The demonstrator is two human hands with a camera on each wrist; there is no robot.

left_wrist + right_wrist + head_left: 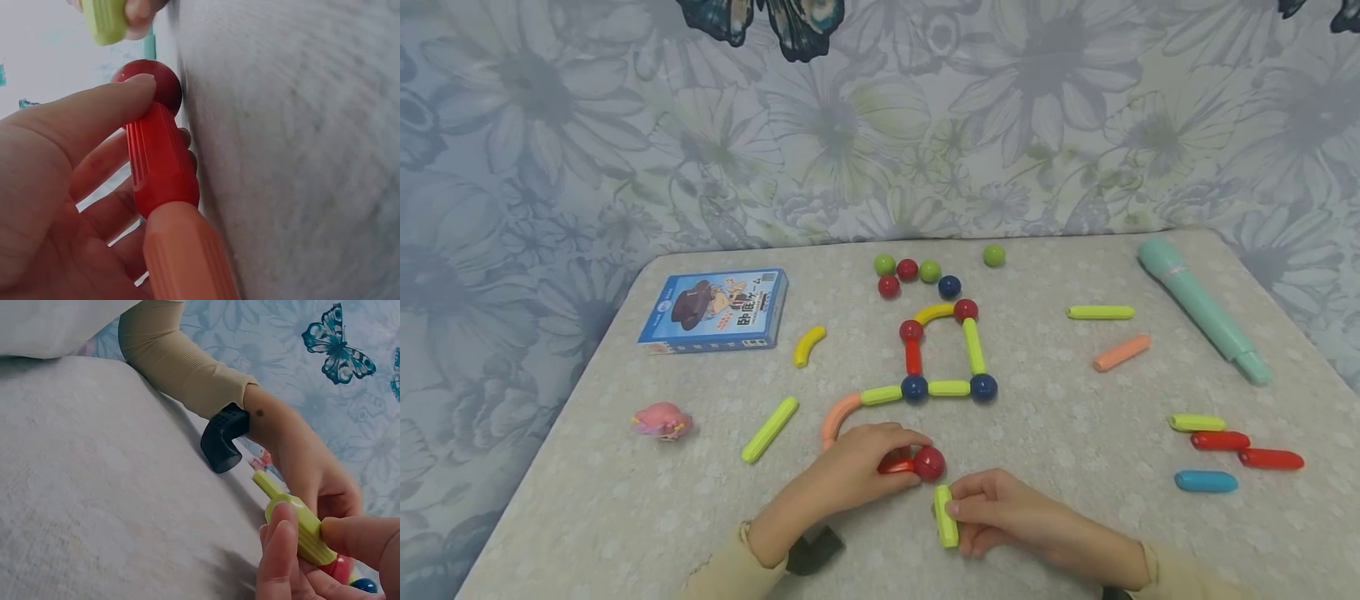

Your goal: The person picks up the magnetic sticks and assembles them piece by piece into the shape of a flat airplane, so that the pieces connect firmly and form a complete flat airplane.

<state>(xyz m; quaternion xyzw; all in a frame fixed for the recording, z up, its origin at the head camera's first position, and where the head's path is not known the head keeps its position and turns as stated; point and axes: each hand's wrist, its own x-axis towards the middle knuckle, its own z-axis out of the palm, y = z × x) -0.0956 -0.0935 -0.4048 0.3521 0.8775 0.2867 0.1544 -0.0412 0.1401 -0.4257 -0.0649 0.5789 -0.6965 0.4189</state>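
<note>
Left hand (865, 467): thumb and fingers pinch a short red stick (161, 159), thumb tip lying over onto the red ball (929, 463) at its end. Right hand (1011, 512): thumb and fingers clamped on a lime stick (946, 518), its upper end just beside that ball, a gap showing from the left wrist.

Behind the red stick, its other end meets an orange curved piece (838, 417); from there a lime link (880, 395) leads to a blue ball (914, 388), one corner of a closed loop of sticks and balls.

Step in hand, as I judge it: lengthening this chain past the red ball. Next move seems to call for a steady left pinch while the right turns the lime stick's end squarely onto the ball.

Farther out: loose balls beyond the loop; spare sticks to the right, near a mint-green tube (1206, 312); blue box (722, 308) and pink toy (662, 421) at left.
</note>
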